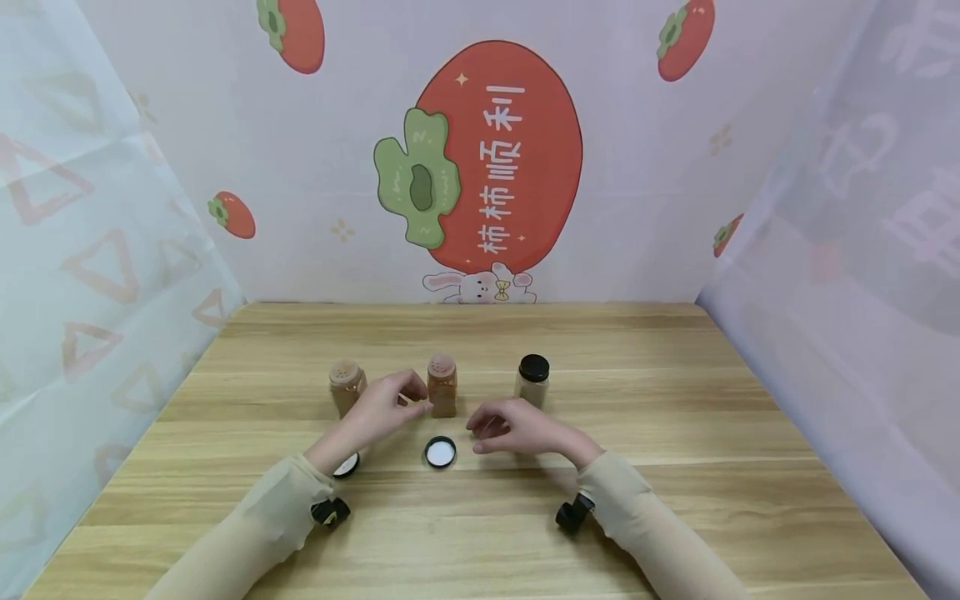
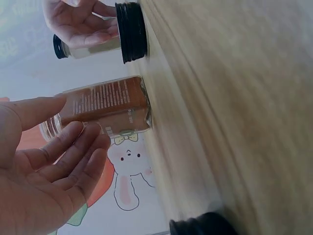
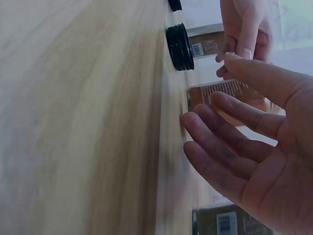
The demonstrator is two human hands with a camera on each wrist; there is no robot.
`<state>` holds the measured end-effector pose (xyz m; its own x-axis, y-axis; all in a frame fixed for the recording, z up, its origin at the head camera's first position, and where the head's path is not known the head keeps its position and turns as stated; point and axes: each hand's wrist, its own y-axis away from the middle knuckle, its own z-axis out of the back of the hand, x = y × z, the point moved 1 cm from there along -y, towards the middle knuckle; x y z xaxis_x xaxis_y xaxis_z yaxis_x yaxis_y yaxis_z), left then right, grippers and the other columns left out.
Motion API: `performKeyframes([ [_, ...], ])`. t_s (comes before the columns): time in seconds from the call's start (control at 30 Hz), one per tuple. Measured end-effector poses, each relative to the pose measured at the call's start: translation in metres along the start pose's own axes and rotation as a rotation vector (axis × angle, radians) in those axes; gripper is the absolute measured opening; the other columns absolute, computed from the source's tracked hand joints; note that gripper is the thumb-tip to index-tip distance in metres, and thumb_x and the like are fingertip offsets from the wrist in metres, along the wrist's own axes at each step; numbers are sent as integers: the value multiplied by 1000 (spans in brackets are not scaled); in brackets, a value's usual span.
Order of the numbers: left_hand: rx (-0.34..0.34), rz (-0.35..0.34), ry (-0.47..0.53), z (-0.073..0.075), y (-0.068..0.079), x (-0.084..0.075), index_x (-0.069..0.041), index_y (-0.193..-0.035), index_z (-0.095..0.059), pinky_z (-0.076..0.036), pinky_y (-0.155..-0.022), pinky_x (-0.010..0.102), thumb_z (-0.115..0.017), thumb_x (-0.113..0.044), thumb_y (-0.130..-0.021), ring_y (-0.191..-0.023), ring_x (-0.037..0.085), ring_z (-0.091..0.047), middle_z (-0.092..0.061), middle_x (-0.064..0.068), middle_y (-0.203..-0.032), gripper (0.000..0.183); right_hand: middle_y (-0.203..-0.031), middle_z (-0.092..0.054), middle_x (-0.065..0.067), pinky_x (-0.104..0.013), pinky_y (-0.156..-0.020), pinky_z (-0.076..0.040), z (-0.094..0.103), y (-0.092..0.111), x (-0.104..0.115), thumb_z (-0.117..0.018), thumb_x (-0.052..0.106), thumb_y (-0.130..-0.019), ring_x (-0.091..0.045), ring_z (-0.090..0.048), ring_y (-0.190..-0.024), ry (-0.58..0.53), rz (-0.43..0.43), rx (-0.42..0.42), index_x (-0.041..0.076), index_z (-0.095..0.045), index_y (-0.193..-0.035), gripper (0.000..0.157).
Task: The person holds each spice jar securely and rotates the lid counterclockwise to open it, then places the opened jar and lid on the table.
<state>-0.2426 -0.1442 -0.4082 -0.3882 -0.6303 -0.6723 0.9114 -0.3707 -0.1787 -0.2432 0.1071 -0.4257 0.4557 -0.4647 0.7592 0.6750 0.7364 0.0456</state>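
In the head view my left hand (image 1: 385, 406) is at the left side of the middle spice jar (image 1: 442, 394), a clear jar of reddish-brown powder with a perforated shaker top. Its thumb and fingers are apart and loosely bent; I cannot tell whether they touch the glass. My right hand (image 1: 517, 427) hovers with relaxed fingers, holding nothing, in front of a spice jar with a black lid (image 1: 534, 368). Between the hands a black cap (image 1: 440, 452) lies with its white inside up. In the left wrist view the middle jar's printed label (image 2: 105, 100) shows behind the fingers.
Left of the left hand stands another uncapped spice jar (image 1: 347, 385) with a shaker top. A second black cap (image 1: 347, 465) lies partly hidden under the left wrist. The wooden table (image 1: 480, 533) meets a printed cloth backdrop (image 1: 637, 208) at the back.
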Motion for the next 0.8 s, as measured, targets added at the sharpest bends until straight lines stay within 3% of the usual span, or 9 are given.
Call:
performKeyframes([
  [0.2,10,-36,-30,-3,6,-5,-13,-88,-66,-52,-70,24,-71,-21,-84,-79,7,-62,-67,-5,-83,11,-112,-66,-4,-27,-88,-53,6,13,1,-66,31,-90,-14,-65,-99,15,-29,-7,8,-62,-116,35],
  [0.33,64,-99,-30,-6,8,-10,-10,-91,-67,-53,-69,23,-70,-21,-85,-80,9,-63,-69,-3,-86,13,-111,-66,-7,-29,-88,-54,9,21,0,-64,30,-91,-15,-65,-99,25,-17,-12,6,-62,-117,35],
  [0.6,117,-152,-20,-17,9,-19,-2,-103,-68,-56,-79,40,-69,-18,-86,-93,27,-66,-70,12,-101,23,-114,-65,-5,-30,-90,-52,16,31,-4,-62,31,-92,-14,-63,-102,24,-73,-18,8,-61,-119,36],
  [0.8,149,-151,-61,-23,7,-29,-5,-111,-66,-54,-86,41,-69,-22,-87,-102,24,-65,-69,8,-110,30,-115,-66,-5,-31,-91,-52,23,38,-6,-63,31,-92,-15,-63,-103,21,-75,-34,7,-61,-120,37],
])
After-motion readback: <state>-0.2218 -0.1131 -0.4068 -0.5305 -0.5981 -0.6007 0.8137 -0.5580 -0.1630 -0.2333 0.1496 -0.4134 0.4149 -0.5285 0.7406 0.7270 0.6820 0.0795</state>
